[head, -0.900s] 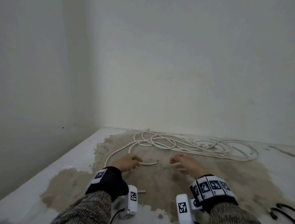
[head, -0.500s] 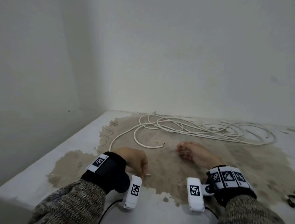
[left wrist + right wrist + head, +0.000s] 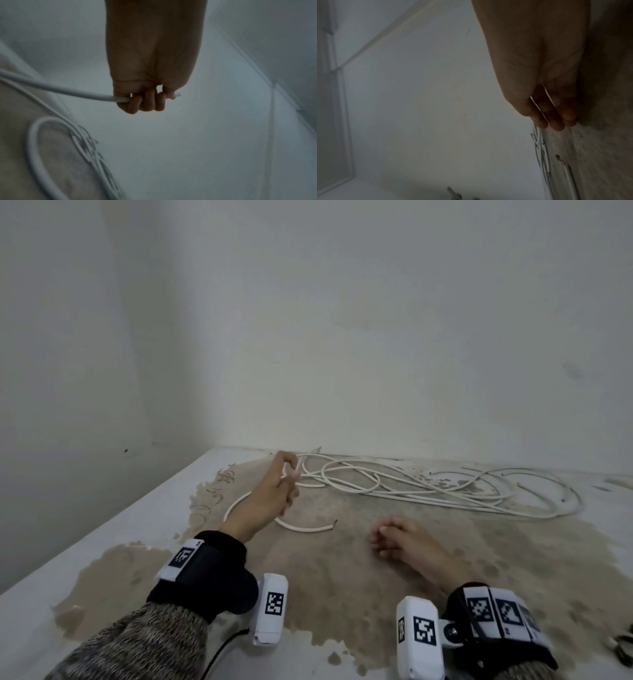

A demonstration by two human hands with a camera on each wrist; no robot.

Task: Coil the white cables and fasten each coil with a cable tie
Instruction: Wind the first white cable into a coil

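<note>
Several white cables (image 3: pixel 411 487) lie in a loose tangle at the back of the table (image 3: pixel 102 542). My left hand (image 3: pixel 287 477) is raised over the tangle's left end. In the left wrist view its fingers (image 3: pixel 145 102) curl round a white cable (image 3: pixel 68 90) close to its tip, which pokes out past the thumb side. My right hand (image 3: pixel 394 539) rests on its side on the brown patch, fingers (image 3: pixel 556 121) loosely curled, with nothing clearly in it. One cut cable end (image 3: pixel 334 522) lies on the table between the hands.
The table has a white top with a large worn brown patch (image 3: pixel 342 577). Walls close it in on the left and at the back. Dark looped items (image 3: pixel 623 648) lie at the right edge, partly cut off.
My left hand drew back toward me, then reached forward and up to the tangle's left end, now gripping a cable. The right hand stayed resting in about the same place.
</note>
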